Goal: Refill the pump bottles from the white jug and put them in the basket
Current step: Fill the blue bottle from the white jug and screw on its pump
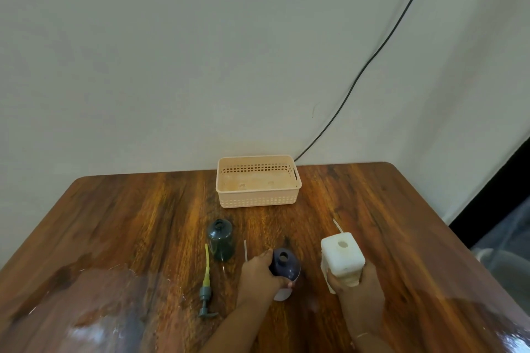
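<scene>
On the near left of the wooden table (120,223) a pump head (207,289) lies flat, its yellow-green tube pointing away; it could roll or get swept off by a forearm. Just right of it and farther stands an open dark green bottle (220,239), uncapped and unheld, so a knock from the left arm would tip it. A thin pale tube (245,251) lies beside it.

The left hand (258,274) is wrapped around the side of a dark blue bottle (285,265), mouth open upward. That mouth is narrow, so a fast pour would likely splash onto the glossy top.

To the right, the right hand (354,285) clasps the lower part of the white jug (342,259), open hole on top. Held low, it may swing when tipped; whether it is lifted or resting I cannot tell.

The peach basket (258,200) sits empty at the far middle, with a black cable (372,57) on the wall behind.
</scene>
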